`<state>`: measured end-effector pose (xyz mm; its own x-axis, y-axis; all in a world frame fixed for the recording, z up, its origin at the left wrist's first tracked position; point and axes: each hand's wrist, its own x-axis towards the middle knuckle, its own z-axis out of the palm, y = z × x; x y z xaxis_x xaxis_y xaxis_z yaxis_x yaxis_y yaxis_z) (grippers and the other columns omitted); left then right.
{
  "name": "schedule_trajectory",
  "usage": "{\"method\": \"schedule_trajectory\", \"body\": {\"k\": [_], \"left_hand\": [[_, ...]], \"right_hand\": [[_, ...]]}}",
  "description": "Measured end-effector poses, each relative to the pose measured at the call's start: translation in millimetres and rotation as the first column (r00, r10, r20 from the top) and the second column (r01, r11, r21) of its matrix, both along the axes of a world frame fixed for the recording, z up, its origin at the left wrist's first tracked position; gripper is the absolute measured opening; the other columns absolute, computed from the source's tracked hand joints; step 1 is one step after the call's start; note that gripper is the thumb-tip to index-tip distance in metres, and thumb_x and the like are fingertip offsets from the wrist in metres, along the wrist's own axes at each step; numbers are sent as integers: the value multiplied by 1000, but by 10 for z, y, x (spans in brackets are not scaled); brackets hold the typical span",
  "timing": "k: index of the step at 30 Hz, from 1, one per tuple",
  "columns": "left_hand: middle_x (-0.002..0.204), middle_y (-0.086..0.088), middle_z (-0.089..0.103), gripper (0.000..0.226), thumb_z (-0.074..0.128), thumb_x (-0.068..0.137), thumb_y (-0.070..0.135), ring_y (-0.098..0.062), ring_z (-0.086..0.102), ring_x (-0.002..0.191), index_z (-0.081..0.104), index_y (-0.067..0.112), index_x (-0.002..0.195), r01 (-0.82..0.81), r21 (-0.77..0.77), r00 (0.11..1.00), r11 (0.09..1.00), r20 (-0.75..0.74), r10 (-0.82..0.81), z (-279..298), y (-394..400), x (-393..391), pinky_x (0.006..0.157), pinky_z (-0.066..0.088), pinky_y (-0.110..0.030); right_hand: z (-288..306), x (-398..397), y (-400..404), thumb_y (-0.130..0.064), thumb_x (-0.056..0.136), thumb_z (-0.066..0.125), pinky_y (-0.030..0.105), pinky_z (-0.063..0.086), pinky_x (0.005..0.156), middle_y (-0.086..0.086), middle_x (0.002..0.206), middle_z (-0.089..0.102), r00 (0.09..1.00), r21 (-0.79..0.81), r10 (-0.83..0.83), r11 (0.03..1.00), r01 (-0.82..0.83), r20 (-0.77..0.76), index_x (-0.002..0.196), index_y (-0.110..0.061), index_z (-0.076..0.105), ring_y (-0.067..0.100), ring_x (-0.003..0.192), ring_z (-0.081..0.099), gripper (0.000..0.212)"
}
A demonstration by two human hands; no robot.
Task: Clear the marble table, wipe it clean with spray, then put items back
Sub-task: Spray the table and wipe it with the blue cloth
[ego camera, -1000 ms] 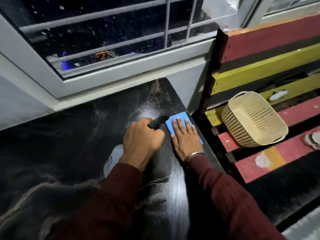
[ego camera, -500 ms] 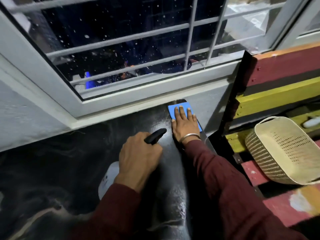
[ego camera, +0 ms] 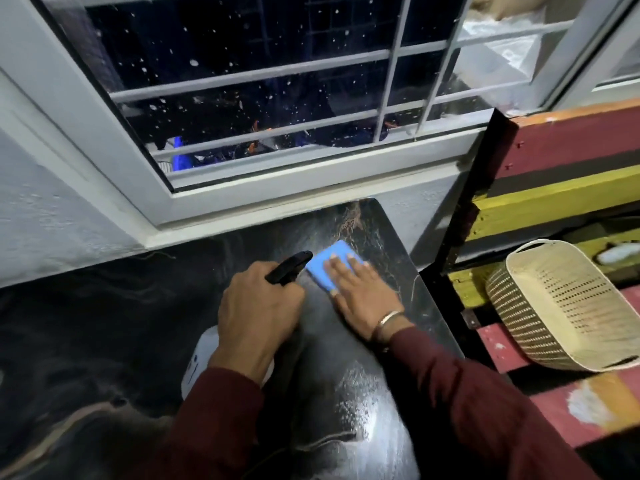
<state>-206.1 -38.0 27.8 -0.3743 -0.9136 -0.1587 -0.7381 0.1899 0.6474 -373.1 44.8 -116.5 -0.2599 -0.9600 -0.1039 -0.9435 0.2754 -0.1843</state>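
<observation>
The black marble table [ego camera: 104,341] fills the lower left, wet and shiny near its right side. My right hand [ego camera: 360,292] presses a blue cloth [ego camera: 325,263] flat on the table near the far right corner, fingers straight. My left hand [ego camera: 258,313] grips a spray bottle [ego camera: 204,358]; its black nozzle [ego camera: 289,266] pokes out toward the cloth and its white body shows below my wrist.
A window with white bars [ego camera: 277,98] and its sill run along the table's far edge. To the right stand painted wooden slats [ego camera: 571,174] in red and yellow, with a cream perforated basket [ego camera: 568,306] tilted on them beside the table's right edge.
My right hand has slid the blue cloth back from the far corner by the sill toward me and slightly left. My left hand stays wrapped on the spray bottle.
</observation>
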Motion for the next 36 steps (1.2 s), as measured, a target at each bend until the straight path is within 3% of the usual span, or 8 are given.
{"method": "schedule_trajectory", "body": {"k": [9, 18, 21, 23, 26, 29, 31, 36], "left_hand": [[61, -7, 59, 20, 57, 77, 13, -30, 54, 62, 53, 13, 58, 56, 8, 998, 998, 3, -56, 157, 83, 614, 56, 36, -34], [69, -8, 61, 13, 55, 81, 15, -30, 54, 65, 60, 15, 68, 210, -8, 976, 978, 53, -210, 300, 259, 1123, 60, 39, -36], [66, -8, 62, 15, 56, 82, 14, -27, 55, 63, 61, 15, 68, 259, -20, 965, 966, 42, -258, 343, 321, 1209, 57, 40, -36], [64, -8, 62, 16, 57, 81, 13, -28, 56, 62, 61, 14, 65, 295, -24, 955, 955, 37, -294, 354, 380, 1237, 57, 42, -36], [66, -9, 63, 15, 58, 81, 17, -32, 59, 66, 61, 15, 66, 334, -7, 942, 942, 30, -334, 356, 464, 1222, 58, 42, -36], [66, -11, 63, 19, 58, 83, 20, -34, 59, 66, 60, 14, 65, 361, -9, 933, 933, -1, -361, 362, 585, 1191, 59, 42, -36], [64, -11, 62, 23, 57, 84, 20, -33, 57, 64, 58, 13, 62, 376, -23, 926, 926, -8, -376, 365, 683, 1195, 57, 39, -35], [63, -10, 61, 22, 55, 84, 18, -32, 56, 64, 56, 13, 63, 396, -23, 918, 918, -3, -397, 318, 805, 1286, 55, 34, -34]], "right_hand": [[-20, 452, 1119, -43, 93, 10, 43, 22, 115, 3, 155, 29, 778, 15, -628, 778, 629, -7, 148, -15, 30, 29, 144, 22, 66], [86, 1460, 2211, -45, 90, 8, 46, 21, 113, 10, 153, 31, 449, -21, -893, 449, 893, -2, 147, -11, 32, 34, 142, 24, 71], [94, 1646, 2173, -40, 89, 12, 48, 20, 113, 12, 153, 31, 275, 46, -961, 275, 960, 17, 147, -8, 31, 39, 141, 25, 69], [86, 1748, 1919, -38, 90, 15, 50, 23, 113, 15, 150, 37, 332, 24, -943, 332, 943, 13, 145, -6, 35, 42, 136, 32, 67], [12, 2187, 1580, -35, 96, 23, 50, 23, 114, 11, 152, 32, 757, 32, -652, 756, 654, -38, 147, -9, 31, 38, 139, 30, 58], [51, 2279, 1876, -36, 97, 33, 44, 29, 113, 1, 152, 36, 924, 13, -383, 924, 383, -7, 147, -18, 33, 29, 139, 34, 53], [69, 1953, 2201, -36, 96, 27, 46, 33, 110, 4, 150, 38, 886, 13, -459, 887, 461, -68, 146, -15, 36, 33, 137, 37, 55], [76, 1588, 2800, -42, 93, 9, 44, 17, 116, 10, 155, 27, 512, 43, -859, 511, 859, -28, 149, -10, 28, 34, 143, 21, 67]]}}
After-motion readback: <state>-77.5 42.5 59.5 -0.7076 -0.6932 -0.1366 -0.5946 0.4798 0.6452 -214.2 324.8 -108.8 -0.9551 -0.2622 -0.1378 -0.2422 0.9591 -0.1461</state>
